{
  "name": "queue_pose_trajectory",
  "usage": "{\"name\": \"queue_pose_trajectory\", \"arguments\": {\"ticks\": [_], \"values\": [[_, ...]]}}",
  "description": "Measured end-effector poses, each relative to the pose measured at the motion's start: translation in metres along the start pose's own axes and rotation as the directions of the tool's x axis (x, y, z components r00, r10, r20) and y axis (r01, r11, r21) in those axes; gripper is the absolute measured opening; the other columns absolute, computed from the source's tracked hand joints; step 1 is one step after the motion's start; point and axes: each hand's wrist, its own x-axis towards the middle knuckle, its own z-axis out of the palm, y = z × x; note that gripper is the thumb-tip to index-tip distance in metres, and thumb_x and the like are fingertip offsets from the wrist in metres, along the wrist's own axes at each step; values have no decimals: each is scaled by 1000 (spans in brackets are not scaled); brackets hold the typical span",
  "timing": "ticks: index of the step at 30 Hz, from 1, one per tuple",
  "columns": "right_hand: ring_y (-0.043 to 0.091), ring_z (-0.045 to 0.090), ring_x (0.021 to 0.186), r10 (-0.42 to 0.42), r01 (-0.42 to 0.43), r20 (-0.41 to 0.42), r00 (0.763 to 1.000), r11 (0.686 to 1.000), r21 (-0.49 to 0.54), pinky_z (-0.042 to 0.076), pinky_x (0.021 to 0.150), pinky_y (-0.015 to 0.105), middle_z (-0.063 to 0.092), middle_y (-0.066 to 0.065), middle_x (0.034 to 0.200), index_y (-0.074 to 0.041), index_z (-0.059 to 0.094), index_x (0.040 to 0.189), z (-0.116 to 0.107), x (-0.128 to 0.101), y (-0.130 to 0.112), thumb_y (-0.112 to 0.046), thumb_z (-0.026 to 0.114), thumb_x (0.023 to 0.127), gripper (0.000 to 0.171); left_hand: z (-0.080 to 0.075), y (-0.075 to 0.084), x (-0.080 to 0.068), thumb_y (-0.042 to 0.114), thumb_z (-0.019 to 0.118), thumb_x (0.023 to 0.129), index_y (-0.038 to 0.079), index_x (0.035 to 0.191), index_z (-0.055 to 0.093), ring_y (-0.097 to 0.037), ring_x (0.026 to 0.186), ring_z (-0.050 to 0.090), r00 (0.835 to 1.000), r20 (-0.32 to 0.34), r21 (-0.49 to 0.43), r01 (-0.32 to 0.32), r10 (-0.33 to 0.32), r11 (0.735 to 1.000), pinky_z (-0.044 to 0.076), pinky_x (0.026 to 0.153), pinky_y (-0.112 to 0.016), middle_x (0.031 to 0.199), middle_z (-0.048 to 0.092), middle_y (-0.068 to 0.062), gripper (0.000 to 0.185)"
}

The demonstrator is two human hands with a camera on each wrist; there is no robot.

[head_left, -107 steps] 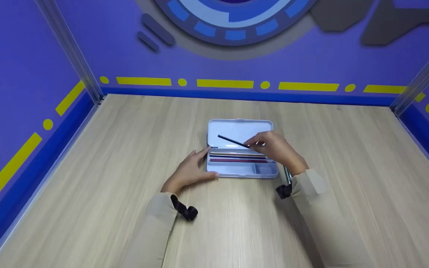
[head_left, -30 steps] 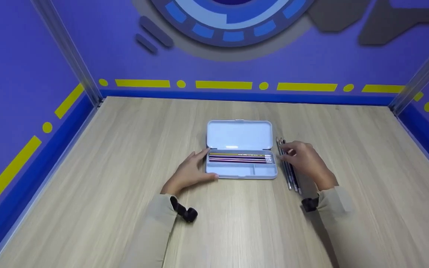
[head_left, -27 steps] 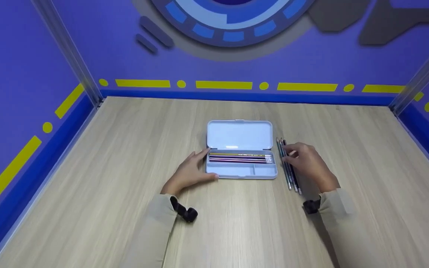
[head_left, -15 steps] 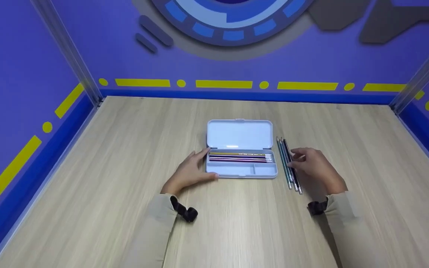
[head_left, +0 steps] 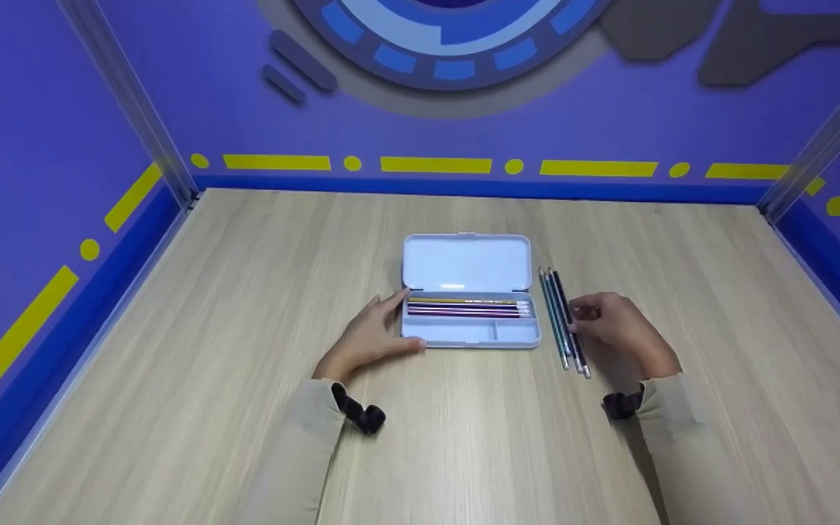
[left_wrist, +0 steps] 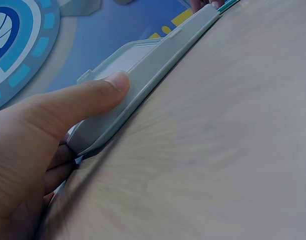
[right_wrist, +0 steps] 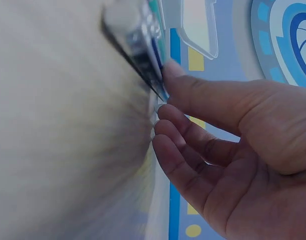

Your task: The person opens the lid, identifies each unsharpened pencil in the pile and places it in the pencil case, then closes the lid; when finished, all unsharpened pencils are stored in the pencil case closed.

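Observation:
My left hand (head_left: 370,337) holds the left end of a white pencil case (head_left: 456,332); in the left wrist view its thumb (left_wrist: 115,82) presses the front wall while the fingers bend round the corner. The case lies with its lid (head_left: 467,261) raised. Several pencils (head_left: 464,309), yellow and purple-toned, lie in its long back compartment. To the right of the case, several teal and dark pencils (head_left: 557,321) lie side by side on the table. My right hand (head_left: 620,328) pinches the rightmost dark pencil (head_left: 566,306) with thumb and fingertips, partly hiding it.
The wooden table (head_left: 464,437) is bounded by a blue-purple back wall (head_left: 573,131) with yellow marks and by side panels. The case's front compartments (head_left: 456,332) hold nothing visible. A black wrist camera (head_left: 369,419) sits on each cuff.
Earliest, my right hand held a dark pencil over the case. It then moved right to the pencils on the table and slid across to the rightmost one. My left hand stayed put.

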Motion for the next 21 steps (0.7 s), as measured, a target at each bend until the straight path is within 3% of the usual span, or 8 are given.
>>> {"name": "queue_pose_trajectory", "arguments": {"ticks": [6,13,21], "values": [[23,58,88,-17,18,-13,1000,1000,10,49,71,26,64,26,109,11,56,126,0,1,0,-4,64,88,42,0,-1,1,57,81,66,27,151,32,-39,147,14,1000,-5,9,-12,12,1000,17,117,-56,156,33,-3,102],[18,60,77,31,-31,-13,999,999,40,51,64,26,63,26,104,16,53,125,-1,0,2,-2,64,87,44,-1,-1,1,56,81,67,27,151,31,-37,148,13,1000,-1,15,-3,3,1000,17,118,-56,155,34,-4,102],[15,60,72,46,-46,0,999,998,49,52,61,25,65,23,101,14,55,125,-2,-1,4,-3,61,88,41,0,0,0,56,81,66,28,151,31,-37,148,13,1000,4,12,2,-2,1000,17,118,-56,156,33,-3,102]]}}
